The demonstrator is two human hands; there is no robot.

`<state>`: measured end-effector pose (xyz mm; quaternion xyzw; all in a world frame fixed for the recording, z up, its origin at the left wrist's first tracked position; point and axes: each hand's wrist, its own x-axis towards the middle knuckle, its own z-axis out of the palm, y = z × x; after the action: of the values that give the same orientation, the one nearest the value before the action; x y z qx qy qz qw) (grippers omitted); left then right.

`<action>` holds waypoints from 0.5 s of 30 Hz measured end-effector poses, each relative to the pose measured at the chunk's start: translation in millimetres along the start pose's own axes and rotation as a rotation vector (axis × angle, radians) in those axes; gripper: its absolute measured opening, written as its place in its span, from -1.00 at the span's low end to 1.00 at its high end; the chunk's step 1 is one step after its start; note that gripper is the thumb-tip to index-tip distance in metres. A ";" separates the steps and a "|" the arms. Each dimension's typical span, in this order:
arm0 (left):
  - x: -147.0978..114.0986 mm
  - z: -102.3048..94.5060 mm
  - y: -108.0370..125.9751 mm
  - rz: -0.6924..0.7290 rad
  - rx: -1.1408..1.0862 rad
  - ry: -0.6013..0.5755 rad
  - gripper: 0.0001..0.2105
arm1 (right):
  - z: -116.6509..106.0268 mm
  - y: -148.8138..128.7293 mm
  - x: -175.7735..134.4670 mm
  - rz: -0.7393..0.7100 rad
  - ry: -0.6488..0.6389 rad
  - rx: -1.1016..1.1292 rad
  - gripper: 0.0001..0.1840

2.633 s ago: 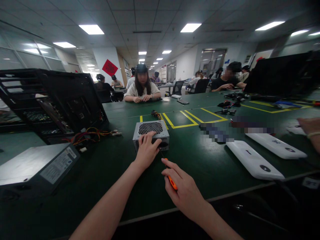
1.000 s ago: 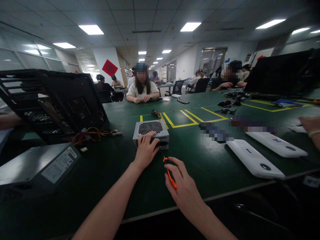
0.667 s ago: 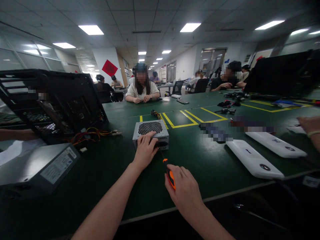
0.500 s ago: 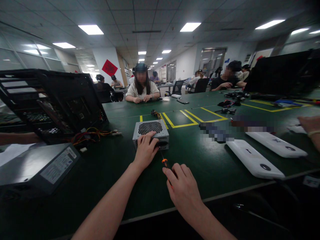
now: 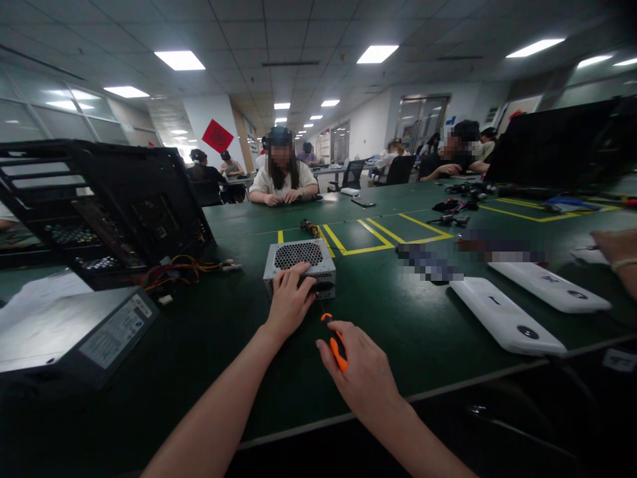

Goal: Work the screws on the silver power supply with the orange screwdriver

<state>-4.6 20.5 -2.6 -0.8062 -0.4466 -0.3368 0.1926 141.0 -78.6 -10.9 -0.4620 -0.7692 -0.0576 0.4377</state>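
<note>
A grey metal power supply unit with a honeycomb fan grille stands on the green table in front of me. My left hand lies over its near top edge and grips it, thumb side close to the screwdriver's shaft. The screwdriver has an orange and black handle and slants up to the unit's near face; its tip is hidden by my left hand. My right hand has its fingers along the handle, with the thumb lifted to the left, leaving much of the handle in view.
At left are an open black computer case, loose coloured cables and another power supply. White devices lie at right, beside another person's hand. A person sits opposite; a black monitor stands at right.
My right hand has loosened around the screwdriver: the thumb moved off to the left and the handle shows. My left hand stays on the power supply. An arm behind the computer case has withdrawn.
</note>
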 end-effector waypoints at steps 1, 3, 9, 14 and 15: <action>0.1 -0.2 0.1 0.001 0.001 -0.001 -0.84 | 0.1 0.2 0.7 -0.045 -0.012 -0.038 -0.86; 0.2 -0.7 0.4 0.001 0.002 0.002 -0.84 | 0.2 0.4 1.5 -0.156 -0.063 -0.118 -0.84; 0.2 -2.1 0.7 0.008 -0.004 0.002 -0.84 | -0.7 1.6 0.9 -0.260 -0.116 -0.242 -0.82; -0.3 -1.6 0.2 0.016 -0.002 -0.002 -0.83 | -2.9 1.1 -0.1 -0.149 -0.243 -0.176 -0.89; -0.3 -1.2 0.1 0.015 -0.001 0.001 -0.83 | -3.2 0.8 -0.1 -0.137 -0.261 -0.138 -0.82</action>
<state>-5.1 19.5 -2.0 -0.8096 -0.4402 -0.3357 0.1951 143.6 -79.9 -9.3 -0.4410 -0.8434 -0.0798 0.2964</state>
